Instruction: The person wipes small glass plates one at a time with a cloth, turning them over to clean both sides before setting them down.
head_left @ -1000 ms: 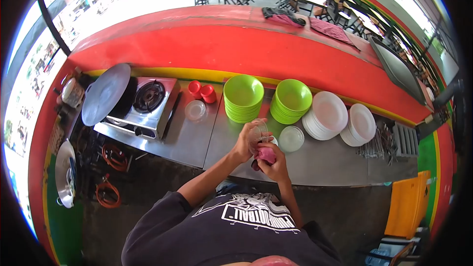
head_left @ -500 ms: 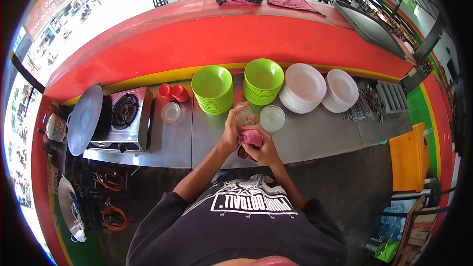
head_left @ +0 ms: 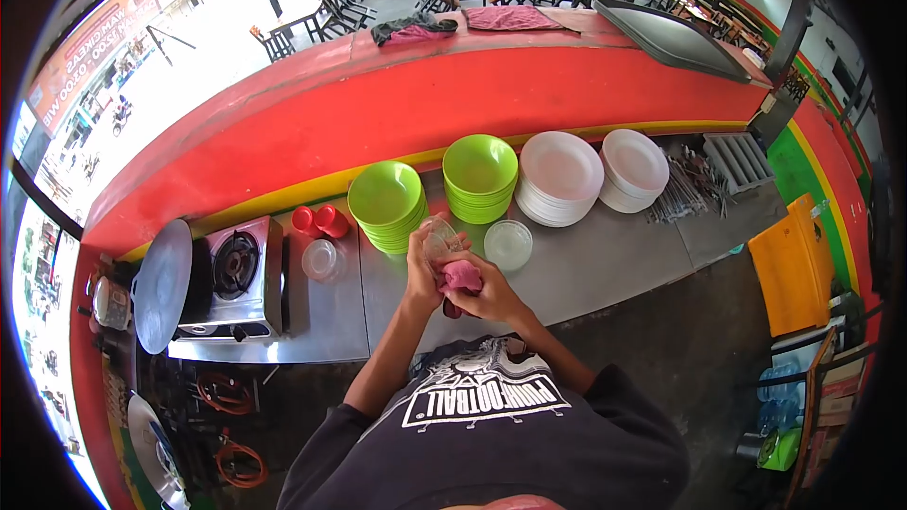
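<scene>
My left hand [head_left: 421,272] is closed around a small clear bowl [head_left: 440,240], tilted on its side above the counter's front half. In my right hand [head_left: 495,297] is a bunched pink cloth [head_left: 462,275], pressed against the near side of that bowl; a darker part of the cloth hangs below. Just right of the hands stands a stack of clear bowls [head_left: 508,244] on the steel counter [head_left: 605,264]. Behind the hands rise two stacks of green bowls, the left stack [head_left: 385,194] and the right stack [head_left: 480,168].
White plates [head_left: 561,170] form two stacks at the back right, beside loose cutlery [head_left: 688,187] and a grey cutlery tray [head_left: 737,162]. Leftward are another clear bowl [head_left: 322,261], red cups [head_left: 319,221], a gas stove [head_left: 236,269] and a large wok [head_left: 162,285]. A red wall [head_left: 283,127] borders the counter.
The head view has shifted and turned, so the counter items sit differently in the picture. Both hands still hold the bowl and the pink cloth together, with only slight movement between them.
</scene>
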A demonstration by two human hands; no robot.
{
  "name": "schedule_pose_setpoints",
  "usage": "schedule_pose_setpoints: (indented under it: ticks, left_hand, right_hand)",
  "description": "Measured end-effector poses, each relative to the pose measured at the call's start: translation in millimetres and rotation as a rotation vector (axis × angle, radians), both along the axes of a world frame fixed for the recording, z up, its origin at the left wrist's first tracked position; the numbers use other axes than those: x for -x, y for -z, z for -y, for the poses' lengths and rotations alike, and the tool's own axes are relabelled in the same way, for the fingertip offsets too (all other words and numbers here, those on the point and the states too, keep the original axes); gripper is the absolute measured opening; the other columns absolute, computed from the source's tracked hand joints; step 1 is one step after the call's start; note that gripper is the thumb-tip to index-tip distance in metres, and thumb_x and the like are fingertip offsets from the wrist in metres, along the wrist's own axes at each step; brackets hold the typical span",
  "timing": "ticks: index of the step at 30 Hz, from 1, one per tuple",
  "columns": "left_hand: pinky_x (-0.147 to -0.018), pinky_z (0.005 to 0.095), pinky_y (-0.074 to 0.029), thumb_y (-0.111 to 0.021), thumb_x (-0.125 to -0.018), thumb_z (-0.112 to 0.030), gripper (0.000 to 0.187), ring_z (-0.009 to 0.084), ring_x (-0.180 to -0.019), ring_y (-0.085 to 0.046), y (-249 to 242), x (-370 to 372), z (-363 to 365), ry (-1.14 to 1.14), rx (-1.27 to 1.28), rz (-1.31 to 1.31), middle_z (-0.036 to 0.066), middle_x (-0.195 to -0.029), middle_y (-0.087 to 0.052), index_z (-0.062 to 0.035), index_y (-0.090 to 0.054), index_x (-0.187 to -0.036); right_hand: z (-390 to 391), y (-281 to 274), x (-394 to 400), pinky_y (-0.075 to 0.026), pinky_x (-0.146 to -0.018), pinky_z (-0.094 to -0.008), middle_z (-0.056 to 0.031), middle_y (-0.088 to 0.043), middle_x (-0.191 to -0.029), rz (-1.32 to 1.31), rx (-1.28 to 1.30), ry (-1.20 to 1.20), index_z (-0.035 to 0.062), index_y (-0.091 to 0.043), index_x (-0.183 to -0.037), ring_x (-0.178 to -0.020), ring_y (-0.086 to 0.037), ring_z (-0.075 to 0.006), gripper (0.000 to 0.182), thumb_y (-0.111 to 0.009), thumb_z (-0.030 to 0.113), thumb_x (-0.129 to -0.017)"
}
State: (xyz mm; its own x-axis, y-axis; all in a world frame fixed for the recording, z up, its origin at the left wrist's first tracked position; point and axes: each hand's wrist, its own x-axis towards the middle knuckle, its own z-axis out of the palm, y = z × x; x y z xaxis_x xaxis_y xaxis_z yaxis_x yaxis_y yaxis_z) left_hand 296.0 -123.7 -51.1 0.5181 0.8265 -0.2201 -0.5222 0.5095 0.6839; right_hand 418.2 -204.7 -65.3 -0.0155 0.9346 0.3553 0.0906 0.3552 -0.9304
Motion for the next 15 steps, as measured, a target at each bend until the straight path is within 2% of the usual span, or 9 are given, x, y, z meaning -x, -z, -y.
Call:
schedule_pose_setpoints:
  ticks: [2, 8, 11, 14, 15]
  left_hand:
    - [-0.096, 0.0457, -0.050, -0.047, -0.092, -0.052, 0.067, 0.0324, -0.109, -0.061, 12, 3, -5, 0.003, -0.029, 0.030, 0.022, -0.123, -0.057, -0.0111, -0.041, -0.145]
    - [-0.097, 0.0464, -0.049, -0.045, -0.092, -0.054, 0.069, 0.0334, -0.110, -0.061, 0, 9, -6, 0.075, 0.050, 0.100, 0.022, -0.120, -0.060, -0.0127, -0.039, -0.147]
    - [-0.098, 0.0463, -0.049, -0.045, -0.091, -0.056, 0.070, 0.0328, -0.111, -0.061, 1, 5, -12, 0.084, 0.060, 0.080, 0.022, -0.121, -0.059, -0.0146, -0.038, -0.147]
    - [-0.097, 0.0451, -0.049, -0.048, -0.091, -0.055, 0.070, 0.0308, -0.110, -0.060, 11, -1, -13, 0.051, 0.036, -0.006, 0.020, -0.120, -0.058, -0.0160, -0.037, -0.148]
    - [-0.098, 0.0460, -0.048, -0.047, -0.091, -0.057, 0.072, 0.0318, -0.111, -0.059, 12, -4, -12, 0.034, 0.022, -0.054, 0.020, -0.121, -0.058, -0.0159, -0.036, -0.148]
  right_hand:
    - [-1, 3, -3, -0.050, -0.089, -0.0354, -0.0104, -0.064, -0.109, 0.006, 0.024, -0.016, 0.0097, -0.062, -0.122, -0.099, -0.064, -0.0236, 0.049, -0.078, 0.010, -0.075]
    - [-8, 13, -12, -0.050, -0.092, -0.0385, -0.0110, -0.063, -0.115, 0.140, -0.042, 0.043, 0.0112, -0.062, -0.121, -0.106, -0.062, -0.0292, 0.053, -0.080, 0.010, -0.071]
    - [-7, 0, -9, -0.051, -0.088, -0.0352, -0.0099, -0.065, -0.108, 0.244, -0.129, 0.112, 0.0092, -0.063, -0.119, -0.099, -0.064, -0.0219, 0.049, -0.079, 0.005, -0.072]
    - [-5, 1, -4, -0.052, -0.087, -0.0342, -0.0100, -0.066, -0.108, 0.190, -0.134, 0.143, 0.0090, -0.063, -0.118, -0.098, -0.065, -0.0219, 0.051, -0.079, 0.004, -0.070]
    - [-5, 4, -4, -0.052, -0.088, -0.0357, -0.0107, -0.066, -0.109, 0.155, -0.090, 0.135, 0.0089, -0.063, -0.118, -0.100, -0.065, -0.0245, 0.053, -0.079, 0.005, -0.068]
